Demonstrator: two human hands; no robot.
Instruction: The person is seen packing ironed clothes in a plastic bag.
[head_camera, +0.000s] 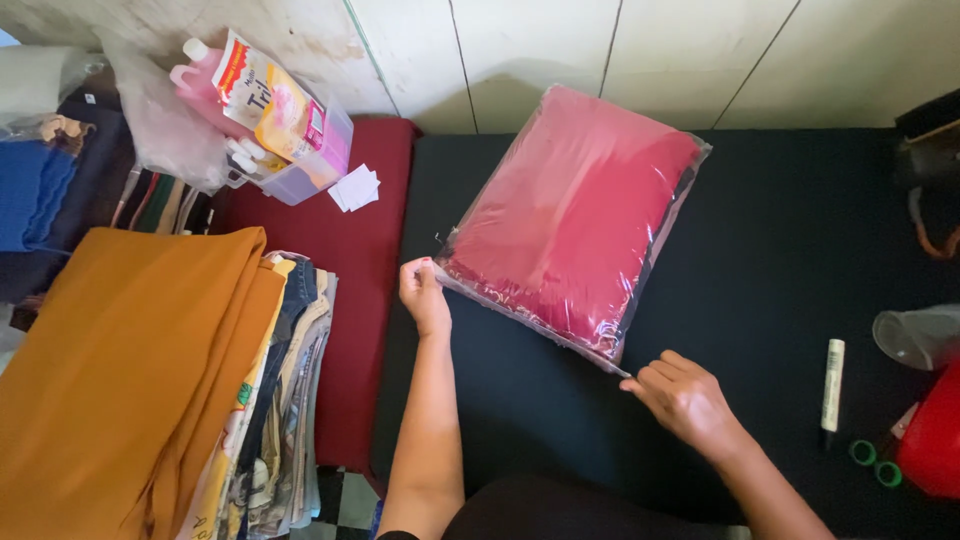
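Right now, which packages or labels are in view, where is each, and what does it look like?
Clear plastic bag: flat, holding folded red cloth, on the black surface; left hand and right hand at its near corners.
Pink bottle: in a clear tub, top left.
Printed pouch: white, yellow and red, same tub.

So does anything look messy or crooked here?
A bit. The clear bag with red cloth lies crooked on the black mat, its open edge held between the left hand and right hand. The folded clothes pile has uneven edges.
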